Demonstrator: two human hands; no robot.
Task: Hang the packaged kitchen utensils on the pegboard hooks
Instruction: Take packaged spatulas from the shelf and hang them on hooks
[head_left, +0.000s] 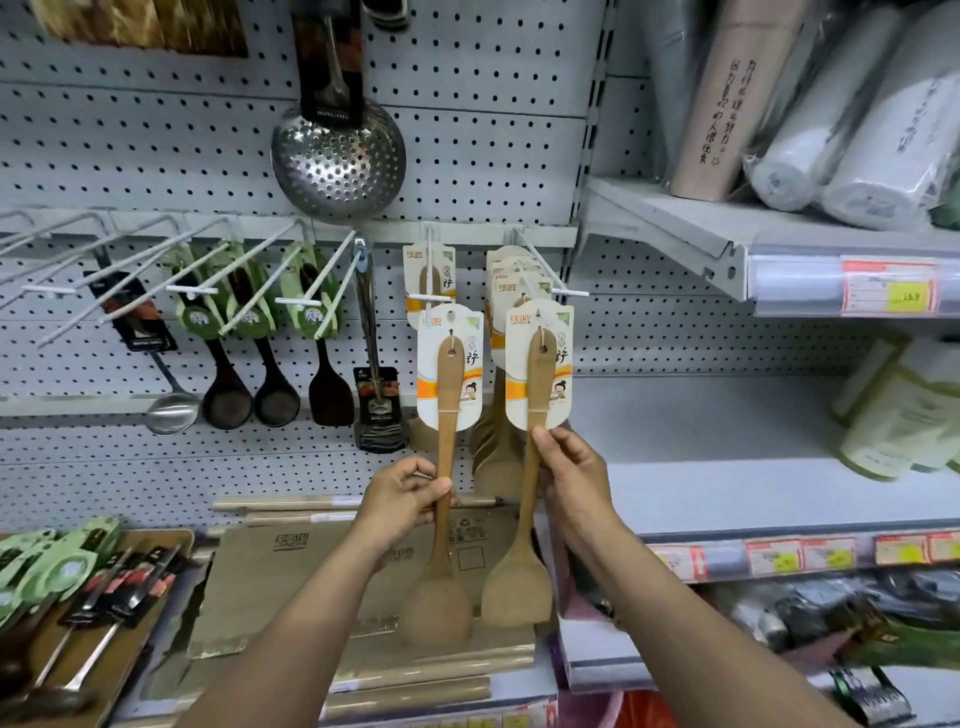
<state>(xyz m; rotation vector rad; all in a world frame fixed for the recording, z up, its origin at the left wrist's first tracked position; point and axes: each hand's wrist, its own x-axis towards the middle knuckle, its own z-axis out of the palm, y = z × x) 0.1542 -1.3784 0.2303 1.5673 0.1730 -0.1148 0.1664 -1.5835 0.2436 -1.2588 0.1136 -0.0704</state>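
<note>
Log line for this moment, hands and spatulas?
left hand: holds left spatula | right hand: holds right spatula | hooks: neither hung yet

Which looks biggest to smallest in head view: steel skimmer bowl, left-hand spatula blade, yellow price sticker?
1. Steel skimmer bowl
2. Left-hand spatula blade, though it sits nearer the camera, so true size is unsure
3. Yellow price sticker

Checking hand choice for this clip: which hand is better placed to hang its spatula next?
Probably the right hand: its spatula has its card just below the tip of the hook that already carries matching spatulas. The left hand is similarly near its own hook.
</note>
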